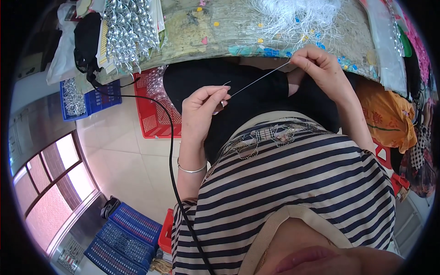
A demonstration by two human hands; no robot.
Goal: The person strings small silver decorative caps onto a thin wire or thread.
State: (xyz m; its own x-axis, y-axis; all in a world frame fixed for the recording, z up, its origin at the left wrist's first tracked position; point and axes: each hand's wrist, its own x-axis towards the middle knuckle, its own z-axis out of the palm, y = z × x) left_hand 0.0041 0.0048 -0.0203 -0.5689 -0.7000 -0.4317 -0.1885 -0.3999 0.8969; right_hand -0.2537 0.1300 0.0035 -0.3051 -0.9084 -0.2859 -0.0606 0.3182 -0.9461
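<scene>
A thin pale thread (259,79) runs taut and slanting between my two hands, above my dark-clad lap. My left hand (201,107) is closed in a pinch on its lower end, and a short tip sticks up past the fingers. A small shiny silver bit (220,106) shows under those fingertips; whether it is a ring or a held piece I cannot tell. Higher and to the right, at the table's near edge, my right hand (321,68) pinches the other end between thumb and forefinger. Beyond it, a pile of loose white threads (298,18) lies on the table.
The worn table (197,46) bears a bundle of silver twisted ornaments (130,32) at left. Below stand a blue basket (103,98) of silver pieces and a red crate (143,114). A black cable (172,137) hangs beside my left forearm. An orange bag (389,114) sits at right.
</scene>
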